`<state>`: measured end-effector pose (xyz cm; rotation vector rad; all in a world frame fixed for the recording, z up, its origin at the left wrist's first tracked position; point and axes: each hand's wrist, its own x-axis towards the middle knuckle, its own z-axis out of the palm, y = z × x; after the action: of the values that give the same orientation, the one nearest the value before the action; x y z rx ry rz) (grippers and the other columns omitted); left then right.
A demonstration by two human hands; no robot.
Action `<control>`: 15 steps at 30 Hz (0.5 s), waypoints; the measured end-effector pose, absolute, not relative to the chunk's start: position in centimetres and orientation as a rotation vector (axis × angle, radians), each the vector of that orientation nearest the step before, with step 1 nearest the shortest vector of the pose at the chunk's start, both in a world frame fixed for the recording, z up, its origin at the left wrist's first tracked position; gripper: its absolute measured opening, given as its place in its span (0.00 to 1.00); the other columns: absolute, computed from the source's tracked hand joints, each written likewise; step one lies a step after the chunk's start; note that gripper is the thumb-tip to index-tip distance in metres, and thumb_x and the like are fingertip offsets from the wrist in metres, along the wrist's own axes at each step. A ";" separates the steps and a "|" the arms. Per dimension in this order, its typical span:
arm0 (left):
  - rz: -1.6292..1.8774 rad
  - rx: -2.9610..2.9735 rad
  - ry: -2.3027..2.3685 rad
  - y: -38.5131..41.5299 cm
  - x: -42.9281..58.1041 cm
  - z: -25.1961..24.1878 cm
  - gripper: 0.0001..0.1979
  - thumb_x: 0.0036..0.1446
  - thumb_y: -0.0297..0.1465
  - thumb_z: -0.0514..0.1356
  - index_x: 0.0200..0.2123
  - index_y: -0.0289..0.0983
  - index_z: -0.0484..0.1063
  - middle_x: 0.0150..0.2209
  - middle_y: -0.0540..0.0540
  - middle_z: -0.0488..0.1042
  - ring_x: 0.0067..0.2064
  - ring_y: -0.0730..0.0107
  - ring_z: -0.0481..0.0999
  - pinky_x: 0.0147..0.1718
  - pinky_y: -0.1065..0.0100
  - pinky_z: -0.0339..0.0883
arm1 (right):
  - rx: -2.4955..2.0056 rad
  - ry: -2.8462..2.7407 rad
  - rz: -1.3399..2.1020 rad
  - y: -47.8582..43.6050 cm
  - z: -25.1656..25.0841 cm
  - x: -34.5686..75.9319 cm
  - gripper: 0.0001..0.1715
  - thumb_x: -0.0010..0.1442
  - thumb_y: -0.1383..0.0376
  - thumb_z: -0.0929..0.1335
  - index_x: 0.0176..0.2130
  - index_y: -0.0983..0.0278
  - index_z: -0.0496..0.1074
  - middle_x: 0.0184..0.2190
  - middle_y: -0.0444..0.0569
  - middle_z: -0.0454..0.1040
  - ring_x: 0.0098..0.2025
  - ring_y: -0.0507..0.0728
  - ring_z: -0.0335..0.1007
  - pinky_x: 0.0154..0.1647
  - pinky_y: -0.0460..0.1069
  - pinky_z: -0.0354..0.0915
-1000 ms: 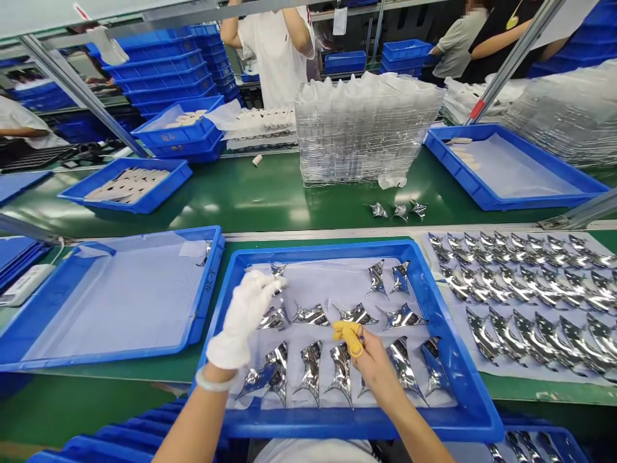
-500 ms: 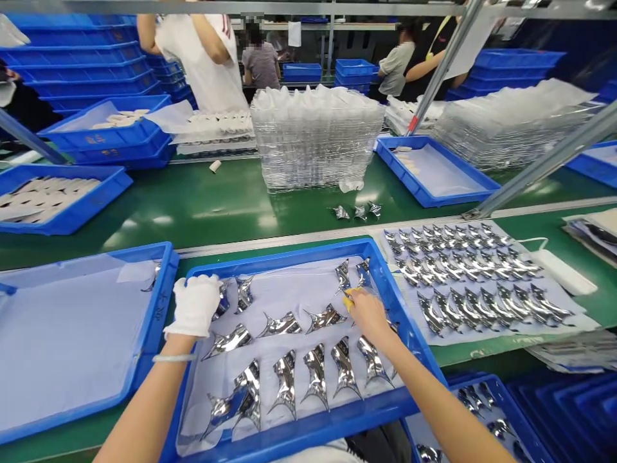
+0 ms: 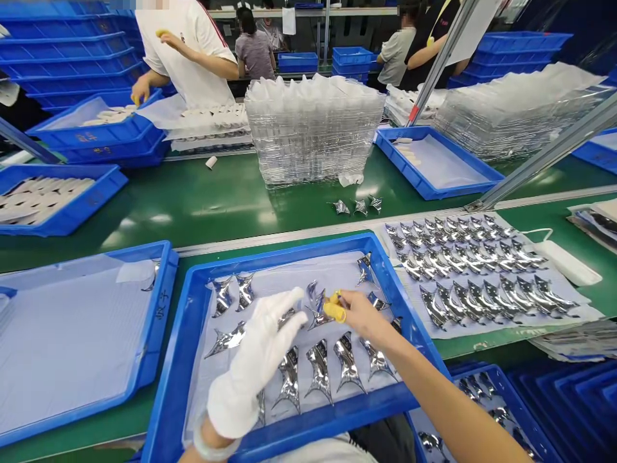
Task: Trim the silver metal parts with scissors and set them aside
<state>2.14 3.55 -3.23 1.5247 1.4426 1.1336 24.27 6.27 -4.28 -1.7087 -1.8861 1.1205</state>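
Head view: gloved left hand [image 3: 255, 366] moved over blue tray [image 3: 168, 360], fingers together; right hand [image 3: 364, 318], yellow-capped fingers [image 3: 335, 312] pinching foil piece [image 3: 314, 315].

Metallic pieces [image 3: 318, 366] lie in a tray [image 3: 289, 247], with another tray [image 3: 164, 283] to its left, a sheet [image 3: 434, 331] to its right, and stacked plastic trays [image 3: 313, 141] behind.

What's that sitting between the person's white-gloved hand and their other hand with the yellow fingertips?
The head view shows shiny silver foil pieces on a white sheet, between the white-gloved left hand and the bare right hand.
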 end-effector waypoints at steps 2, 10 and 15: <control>1.047 1.614 1.338 3.1 3.5 -2.8 0.17 0.56 0.39 0.70 0.50 0.49 0.83 0.47 0.43 0.83 0.49 0.55 0.81 0.54 0.54 0.72 | -1.434 -1.626 1.480 4.3 -3.0 23.2 0.27 0.67 0.46 0.67 0.26 0.63 0.69 0.20 0.39 0.64 0.21 0.49 0.53 0.22 0.45 0.54; 1.190 1.147 1.201 1.3 3.3 -2.1 0.09 0.58 0.36 0.69 0.42 0.43 0.84 0.43 0.44 0.85 0.44 0.61 0.84 0.45 0.65 0.78 | -1.023 -1.237 1.413 -0.4 -2.9 21.2 0.21 0.68 0.48 0.68 0.35 0.61 0.76 0.27 0.44 0.70 0.26 0.52 0.58 0.27 0.47 0.57; 1.163 0.995 1.192 0.5 3.7 -1.9 0.13 0.56 0.38 0.71 0.45 0.41 0.83 0.45 0.43 0.85 0.40 0.62 0.84 0.41 0.66 0.78 | -1.042 -1.589 0.899 -2.0 -4.0 20.4 0.07 0.69 0.60 0.71 0.43 0.59 0.80 0.35 0.50 0.80 0.26 0.54 0.66 0.26 0.49 0.64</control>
<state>3.66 0.52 -1.89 0.9948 1.1919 1.1632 20.45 -1.98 -4.00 -1.0416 -1.5888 0.8995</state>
